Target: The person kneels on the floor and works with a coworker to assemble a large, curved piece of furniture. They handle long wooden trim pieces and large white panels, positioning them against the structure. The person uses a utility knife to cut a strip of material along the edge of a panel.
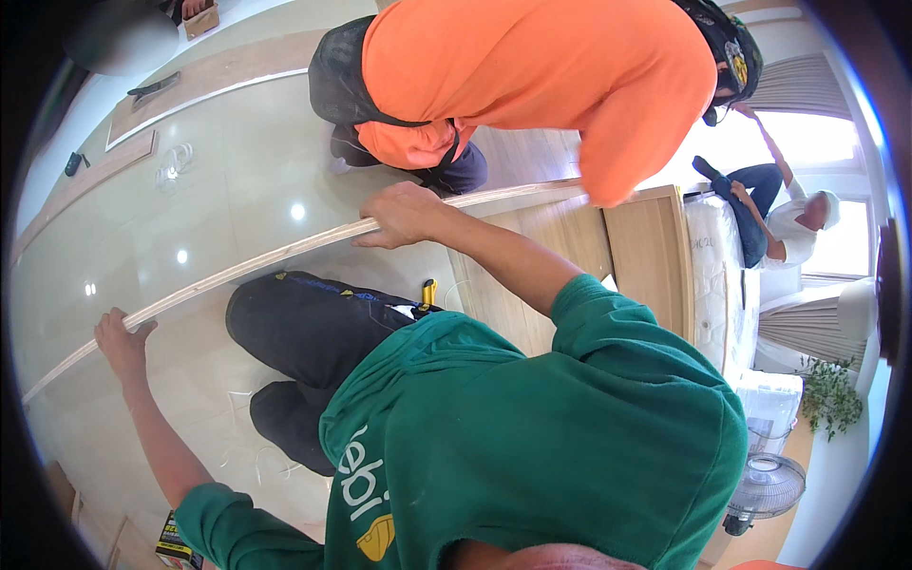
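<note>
A long wooden board (271, 256), pale with a layered edge, stands on edge and runs from the left side toward the upper right. My left hand (123, 344) is closed over its upper edge near the left end, with the thumb on the near side. Farther along, my right hand (404, 215) wraps the same edge with bent fingers. My dark-trousered legs are close to the board's near face. Beyond its right end, a person in an orange top (532, 66) bends down; that person's hands are hidden.
Wooden panels (228, 71) and a white cable coil (176, 160) lie on the shiny floor beyond the board. At right are a wooden bed frame (651, 249), a mattress (712, 271), a seated person in white (793, 228) and a fan (768, 486). A yellow-black box (176, 546) sits lower left.
</note>
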